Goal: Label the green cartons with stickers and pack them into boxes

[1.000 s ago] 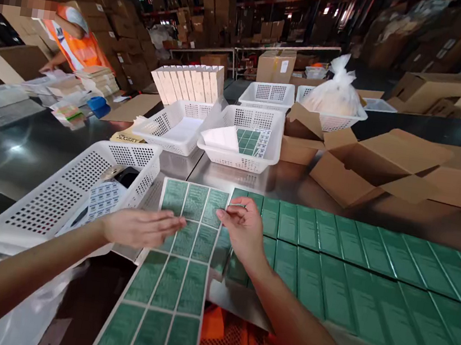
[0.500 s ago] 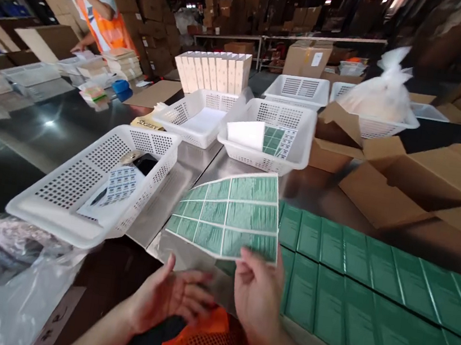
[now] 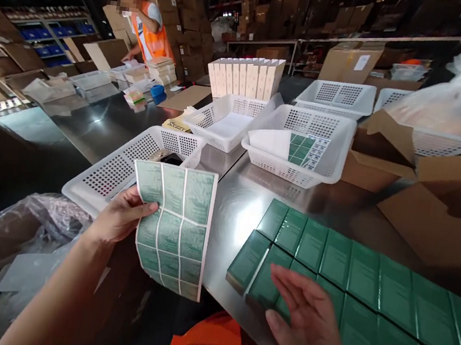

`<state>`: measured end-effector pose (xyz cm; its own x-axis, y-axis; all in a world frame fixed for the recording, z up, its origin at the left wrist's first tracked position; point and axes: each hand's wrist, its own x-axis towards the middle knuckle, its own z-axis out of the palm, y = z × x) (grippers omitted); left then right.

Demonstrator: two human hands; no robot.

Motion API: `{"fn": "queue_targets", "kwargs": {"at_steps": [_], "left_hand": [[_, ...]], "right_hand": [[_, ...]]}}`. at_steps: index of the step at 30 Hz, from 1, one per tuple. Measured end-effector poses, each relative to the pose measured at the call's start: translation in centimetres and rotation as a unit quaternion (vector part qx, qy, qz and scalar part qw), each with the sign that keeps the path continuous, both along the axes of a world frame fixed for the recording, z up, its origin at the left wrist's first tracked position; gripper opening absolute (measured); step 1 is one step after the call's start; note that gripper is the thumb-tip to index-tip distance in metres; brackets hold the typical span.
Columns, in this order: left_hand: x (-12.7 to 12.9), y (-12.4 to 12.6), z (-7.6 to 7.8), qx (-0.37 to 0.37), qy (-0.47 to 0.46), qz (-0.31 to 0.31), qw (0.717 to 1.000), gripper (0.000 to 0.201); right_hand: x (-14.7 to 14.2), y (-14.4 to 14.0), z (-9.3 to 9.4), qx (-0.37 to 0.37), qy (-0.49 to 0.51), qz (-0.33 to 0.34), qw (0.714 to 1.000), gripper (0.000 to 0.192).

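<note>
A sheet of green labels (image 3: 172, 227) hangs upright and slightly curled from my left hand (image 3: 120, 214), whose thumb and fingers pinch its left edge. White lines divide the sheet into several green rectangles. My right hand (image 3: 305, 318) holds nothing; its fingers are stretched out and the thumb is apart. It hovers over the near left part of two rows of shiny green boxes (image 3: 334, 251), which lie side by side on the metal table (image 3: 230, 206). Whether the hand touches a box I cannot tell.
Behind the sheet stands a white perforated basket (image 3: 102, 175). Farther back, another white basket (image 3: 336, 147) holds paper and green labels. Open cardboard boxes (image 3: 441, 217) sit at right, a plastic-lined bin (image 3: 32, 225) at left. A person in an orange vest (image 3: 156, 44) stands far back.
The label sheet has passed from my right hand to my left and swung left, now hanging upright. My right hand has let go and moved right over the green boxes. The view has turned left.
</note>
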<state>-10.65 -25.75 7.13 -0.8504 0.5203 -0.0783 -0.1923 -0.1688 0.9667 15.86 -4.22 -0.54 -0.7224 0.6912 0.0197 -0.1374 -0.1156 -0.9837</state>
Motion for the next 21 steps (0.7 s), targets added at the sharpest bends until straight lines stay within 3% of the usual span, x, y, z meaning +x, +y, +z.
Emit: {"fn": "queue_targets", "kwargs": {"at_steps": [2, 5, 8, 12, 14, 18, 21], "left_hand": [[0.5, 0.0, 0.1, -0.060, 0.039, -0.061, 0.996, 0.022], [1.7, 0.8, -0.9, -0.119, 0.069, -0.152, 0.979, 0.020], [3.0, 1.5, -2.5, -0.144, 0.066, -0.197, 0.968, 0.021], [3.6, 2.3, -4.1, -0.164, 0.051, -0.228, 0.958, 0.018], [3.4, 2.9, -4.4, -0.155, 0.050, -0.213, 0.963, 0.022], [3.2, 4.7, -4.8, -0.095, 0.047, -0.099, 0.989, 0.025], [3.5, 5.7, -4.9, -0.086, 0.045, -0.079, 0.992, 0.019]], "right_hand": [[-1.2, 0.4, 1.2, 0.045, 0.006, 0.008, 0.999, 0.041], [-3.7, 0.0, 2.5, 0.074, 0.043, 0.025, 0.996, 0.037], [-5.7, -0.6, 2.6, 0.039, 0.072, 0.025, 0.996, 0.033], [-6.5, -1.1, 1.4, -0.033, 0.074, -0.034, 0.996, 0.033], [-6.3, -1.1, 0.9, -0.049, 0.057, -0.051, 0.996, 0.035], [-5.9, -0.8, 0.4, -0.044, 0.037, -0.052, 0.997, 0.038], [-5.7, -0.5, 0.5, -0.050, 0.052, -0.072, 0.995, 0.047]]}}
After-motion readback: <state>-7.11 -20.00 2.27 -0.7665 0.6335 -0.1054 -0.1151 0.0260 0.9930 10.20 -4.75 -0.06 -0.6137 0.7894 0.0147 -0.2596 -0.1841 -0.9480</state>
